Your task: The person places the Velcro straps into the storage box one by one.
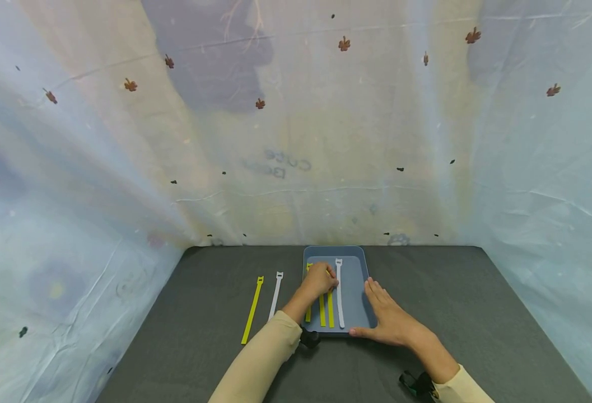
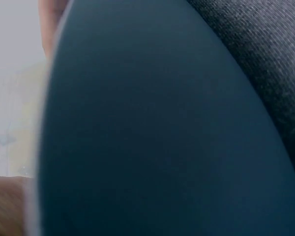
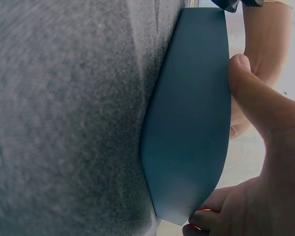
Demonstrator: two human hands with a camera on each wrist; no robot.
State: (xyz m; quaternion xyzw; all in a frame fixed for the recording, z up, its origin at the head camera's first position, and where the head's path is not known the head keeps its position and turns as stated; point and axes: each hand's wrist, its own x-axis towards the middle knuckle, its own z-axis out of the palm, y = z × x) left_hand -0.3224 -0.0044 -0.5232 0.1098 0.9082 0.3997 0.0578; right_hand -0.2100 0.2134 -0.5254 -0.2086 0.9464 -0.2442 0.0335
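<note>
A blue-grey tray (image 1: 354, 313) lies on the table. Inside it, several yellow cable ties (image 1: 322, 314) and a white cable tie (image 1: 340, 302) run lengthwise, side by side. My left hand (image 1: 320, 278) reaches over the near rim, its curled fingers pinching the rightmost yellow tie (image 1: 331, 313); the thumb tip is right beside the white one. The hand covers the upper parts of the ties. My right hand (image 1: 388, 316) rests spread against the tray's right side, straight fingers along the wall and thumb (image 3: 240, 66) at the near rim. The left wrist view is mostly filled by the tray's wall (image 2: 157, 118).
Left of the tray, another yellow cable tie (image 1: 252, 310) and another white cable tie (image 1: 276, 294) lie on the dark grey cloth (image 1: 215, 319). A pale curtain (image 1: 336, 207) with leaf shapes hangs behind and along both sides.
</note>
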